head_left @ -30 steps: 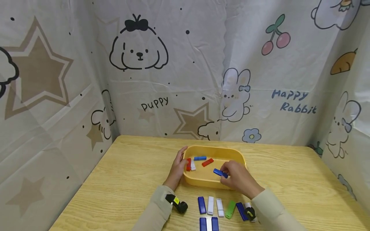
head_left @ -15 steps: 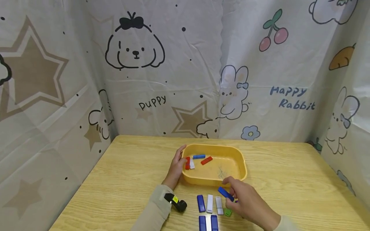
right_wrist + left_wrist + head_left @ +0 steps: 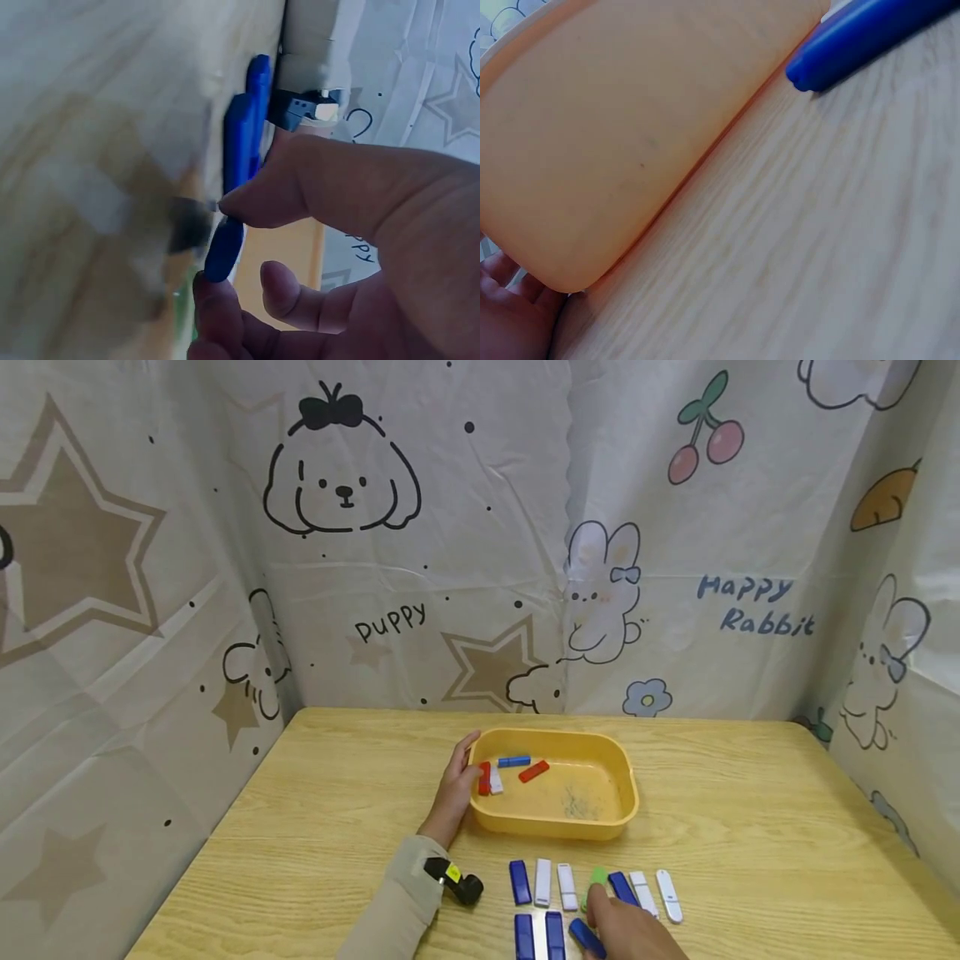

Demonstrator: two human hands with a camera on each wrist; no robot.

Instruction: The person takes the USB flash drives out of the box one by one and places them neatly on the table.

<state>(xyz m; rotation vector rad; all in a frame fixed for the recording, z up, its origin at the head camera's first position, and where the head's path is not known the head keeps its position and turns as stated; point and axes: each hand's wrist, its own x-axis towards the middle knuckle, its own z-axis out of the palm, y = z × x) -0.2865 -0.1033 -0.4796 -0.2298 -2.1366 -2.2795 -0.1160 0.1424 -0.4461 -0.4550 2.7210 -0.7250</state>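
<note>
My left hand [image 3: 452, 793] grips the left end of a yellow plastic bin [image 3: 555, 825], thumb over the rim and fingers along the outside. Inside the bin lie red USB sticks [image 3: 534, 771], a blue one [image 3: 513, 761] and a white one [image 3: 496, 781]. Low in the head view, my right hand [image 3: 626, 927] pinches a blue USB stick [image 3: 587, 937] between thumb and fingers. In the right wrist view that blue stick [image 3: 223, 251] is held low by the tabletop. Beside it, two dark blue USB sticks [image 3: 554, 935] lie side by side.
A row of USB sticks lies in front of the bin: dark blue [image 3: 520, 882], white [image 3: 543, 882], a green one [image 3: 598, 877] partly behind my right hand, and a rounded white one [image 3: 670, 896] at the right end. Printed curtains [image 3: 480, 568] enclose the wooden table [image 3: 337, 793].
My right hand has carried the blue USB stick out of the bin and down towards me, to beside the front sticks. The left hand stays on the bin; the head view shifts slightly.
</note>
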